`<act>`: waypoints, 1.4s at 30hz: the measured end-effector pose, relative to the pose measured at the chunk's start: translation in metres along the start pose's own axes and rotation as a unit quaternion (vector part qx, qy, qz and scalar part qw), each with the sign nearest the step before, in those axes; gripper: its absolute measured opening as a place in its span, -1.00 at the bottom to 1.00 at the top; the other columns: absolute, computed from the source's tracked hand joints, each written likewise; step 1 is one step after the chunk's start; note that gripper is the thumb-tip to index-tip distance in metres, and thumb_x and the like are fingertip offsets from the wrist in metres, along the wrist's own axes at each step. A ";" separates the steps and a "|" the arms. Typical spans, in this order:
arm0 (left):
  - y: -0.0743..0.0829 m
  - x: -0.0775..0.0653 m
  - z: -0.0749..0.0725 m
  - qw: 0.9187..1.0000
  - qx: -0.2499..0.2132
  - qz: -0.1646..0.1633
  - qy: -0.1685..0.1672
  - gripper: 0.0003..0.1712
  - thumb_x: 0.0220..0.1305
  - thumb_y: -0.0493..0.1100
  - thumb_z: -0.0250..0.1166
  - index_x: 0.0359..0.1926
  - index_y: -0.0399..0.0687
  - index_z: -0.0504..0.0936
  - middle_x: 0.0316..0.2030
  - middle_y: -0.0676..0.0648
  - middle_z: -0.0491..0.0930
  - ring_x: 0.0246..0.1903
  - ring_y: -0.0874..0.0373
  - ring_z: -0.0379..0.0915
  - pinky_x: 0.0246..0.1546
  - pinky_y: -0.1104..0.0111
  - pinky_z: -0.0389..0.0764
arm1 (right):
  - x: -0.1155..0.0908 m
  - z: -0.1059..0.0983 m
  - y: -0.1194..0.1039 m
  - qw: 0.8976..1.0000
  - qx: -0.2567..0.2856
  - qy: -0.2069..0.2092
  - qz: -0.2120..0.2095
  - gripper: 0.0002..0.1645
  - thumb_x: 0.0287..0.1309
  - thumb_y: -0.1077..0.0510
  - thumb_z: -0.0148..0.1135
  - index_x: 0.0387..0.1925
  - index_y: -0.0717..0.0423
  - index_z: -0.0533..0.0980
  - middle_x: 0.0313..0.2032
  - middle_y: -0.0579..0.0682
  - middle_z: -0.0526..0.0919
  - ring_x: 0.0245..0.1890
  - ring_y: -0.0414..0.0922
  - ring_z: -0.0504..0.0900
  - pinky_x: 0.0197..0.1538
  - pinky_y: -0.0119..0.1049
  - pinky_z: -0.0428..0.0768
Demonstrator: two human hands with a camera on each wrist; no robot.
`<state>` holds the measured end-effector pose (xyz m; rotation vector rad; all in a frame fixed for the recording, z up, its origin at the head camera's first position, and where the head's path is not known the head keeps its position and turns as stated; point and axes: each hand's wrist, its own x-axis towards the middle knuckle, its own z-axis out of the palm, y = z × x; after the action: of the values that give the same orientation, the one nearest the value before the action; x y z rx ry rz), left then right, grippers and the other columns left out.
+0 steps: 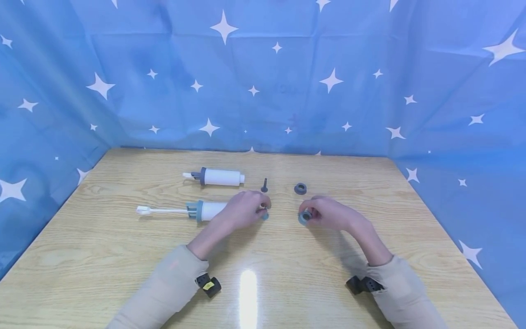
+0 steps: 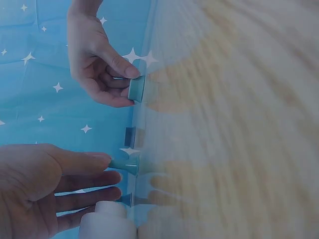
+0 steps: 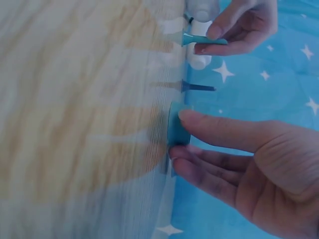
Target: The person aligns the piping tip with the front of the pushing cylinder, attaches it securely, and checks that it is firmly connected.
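Note:
My left hand (image 1: 244, 208) pinches a small teal peg with a flared base (image 2: 124, 164) between thumb and fingers. In the left wrist view the peg stands base-down on the table. On the right, my right hand (image 1: 334, 214) grips a teal flanged ring (image 3: 178, 124) by its sides, low on the tabletop. Just left of the left hand lies a white syringe-like tube with a teal collar (image 1: 199, 211) and a long white rod (image 1: 166, 210); the hand hides its right end in the head view.
Behind lies a similar white tube with a dark grey collar (image 1: 222, 177). A dark grey peg (image 1: 265, 186) stands beyond the left hand, and a dark grey ring (image 1: 300, 188) sits behind the teal one. Blue starry cloth (image 1: 263, 91) borders the wooden table (image 1: 279, 283).

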<state>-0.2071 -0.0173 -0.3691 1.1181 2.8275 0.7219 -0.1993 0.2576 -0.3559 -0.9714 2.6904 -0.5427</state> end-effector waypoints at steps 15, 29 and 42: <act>0.003 -0.001 -0.002 0.994 -0.086 0.055 0.046 -0.91 0.50 -0.35 0.10 -0.06 -0.31 0.46 -0.24 -0.18 0.66 -0.21 0.01 0.68 -0.25 0.45 0.65 | 0.000 -0.004 -0.009 0.997 0.024 0.071 -0.012 -0.69 0.27 0.27 0.35 0.03 0.26 0.57 -0.30 -0.10 0.65 -0.31 -0.23 0.62 -0.23 -0.30 0.65; 0.011 -0.004 -0.010 0.984 -0.134 0.077 0.092 -0.87 0.40 -0.38 0.20 -0.08 -0.24 0.45 -0.21 -0.08 0.59 -0.22 0.14 0.58 -0.26 0.49 0.60 | -0.005 -0.007 -0.023 0.976 0.036 0.204 -0.073 -0.65 0.23 0.24 0.41 0.03 0.20 0.60 -0.25 -0.14 0.68 -0.28 -0.23 0.66 -0.16 -0.25 0.68; 0.023 -0.009 -0.019 0.980 -0.105 0.117 0.120 -0.88 0.35 -0.38 0.30 -0.14 -0.22 0.55 -0.22 -0.08 0.63 -0.21 0.13 0.56 -0.24 0.49 0.59 | -0.008 -0.006 -0.033 0.954 0.052 0.256 -0.150 -0.53 0.12 0.39 0.44 0.09 0.25 0.56 -0.16 -0.09 0.71 -0.25 -0.23 0.70 -0.14 -0.33 0.69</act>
<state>-0.1887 -0.0165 -0.3439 1.4259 2.7409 1.2179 -0.1765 0.2413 -0.3359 -1.3789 2.9136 -1.1261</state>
